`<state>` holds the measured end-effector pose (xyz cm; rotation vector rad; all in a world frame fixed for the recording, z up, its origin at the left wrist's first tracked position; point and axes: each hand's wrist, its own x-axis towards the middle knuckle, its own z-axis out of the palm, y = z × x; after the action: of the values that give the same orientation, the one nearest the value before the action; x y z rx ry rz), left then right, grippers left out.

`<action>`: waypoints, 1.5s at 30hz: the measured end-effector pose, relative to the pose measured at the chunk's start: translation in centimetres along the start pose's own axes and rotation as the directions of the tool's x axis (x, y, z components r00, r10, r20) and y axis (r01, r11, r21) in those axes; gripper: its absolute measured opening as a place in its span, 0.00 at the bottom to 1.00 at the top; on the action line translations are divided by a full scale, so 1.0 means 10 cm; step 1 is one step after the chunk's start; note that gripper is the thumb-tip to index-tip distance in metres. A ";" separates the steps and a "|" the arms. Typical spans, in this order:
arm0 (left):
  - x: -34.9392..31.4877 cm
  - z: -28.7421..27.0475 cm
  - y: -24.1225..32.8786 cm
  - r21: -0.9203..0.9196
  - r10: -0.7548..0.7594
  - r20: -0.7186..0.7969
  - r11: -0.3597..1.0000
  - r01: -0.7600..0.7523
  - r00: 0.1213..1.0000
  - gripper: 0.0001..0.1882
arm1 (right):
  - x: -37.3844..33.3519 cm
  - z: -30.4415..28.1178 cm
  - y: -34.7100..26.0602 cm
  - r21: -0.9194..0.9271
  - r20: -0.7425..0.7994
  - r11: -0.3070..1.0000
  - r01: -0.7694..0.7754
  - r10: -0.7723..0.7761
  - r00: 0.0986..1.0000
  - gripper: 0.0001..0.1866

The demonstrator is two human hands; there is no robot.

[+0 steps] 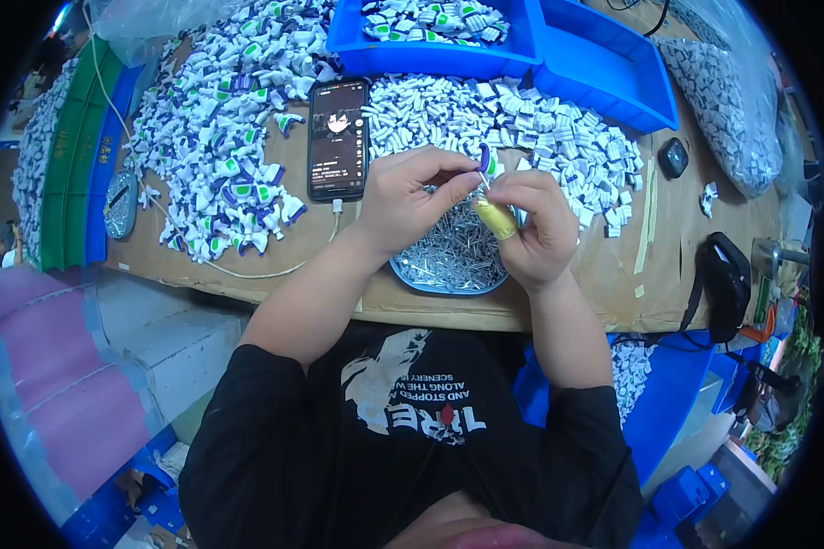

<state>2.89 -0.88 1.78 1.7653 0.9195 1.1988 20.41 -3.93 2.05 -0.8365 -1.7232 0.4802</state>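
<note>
My left hand pinches a small white, purple and green plastic part between thumb and fingertips, above the near edge of the table. Close against it, my right hand is closed in a pinch at the same part; a thin pale piece shows between the fingertips, too small to name. A yellow wrap covers the right thumb. Under both hands sits a blue-rimmed tray full of thin metal pins. Behind the hands lies a heap of small white and purple pieces.
A phone, plugged into a white cable, lies left of the hands. Further left spreads a pile of white, purple and green parts. Blue bins stand at the back. A black case and a black pouch lie right.
</note>
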 end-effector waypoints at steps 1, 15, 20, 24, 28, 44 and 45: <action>0.01 0.00 -0.01 0.001 0.000 -0.001 1.000 0.000 1.000 0.07 | 0.00 0.00 0.00 0.001 0.001 1.000 0.000 0.000 1.000 0.12; 0.08 -0.06 -0.02 0.100 0.207 0.040 0.972 -0.211 0.977 0.05 | 0.07 -0.02 0.04 -0.142 0.204 0.974 -0.178 0.204 0.957 0.29; 0.23 -0.43 -0.16 0.547 0.109 0.008 0.832 -0.096 0.994 0.06 | 0.03 -0.11 0.22 0.226 -0.201 0.944 -0.239 0.285 0.937 0.25; 0.23 -0.55 -0.24 0.672 -0.039 0.185 0.734 -0.097 0.982 0.07 | 0.05 -0.22 0.30 0.385 -0.421 0.908 -0.167 0.333 0.844 0.25; 0.22 -0.52 -0.33 0.671 0.013 0.257 0.717 -0.188 0.966 0.08 | 0.07 -0.24 0.31 0.381 -0.451 0.891 -0.248 0.413 0.792 0.28; 0.11 -0.11 -0.16 0.262 0.188 0.099 0.942 -0.208 0.977 0.09 | 0.18 -0.09 0.32 -0.611 0.118 0.741 -0.277 0.432 0.894 0.30; 0.10 -0.08 -0.16 0.264 0.186 0.096 0.942 -0.205 0.978 0.09 | 0.17 -0.09 0.34 -0.623 0.123 0.736 -0.264 0.426 0.896 0.30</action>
<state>2.22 0.81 0.94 2.1487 0.9189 1.1677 22.02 -0.46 1.15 -1.6415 -1.9999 0.2951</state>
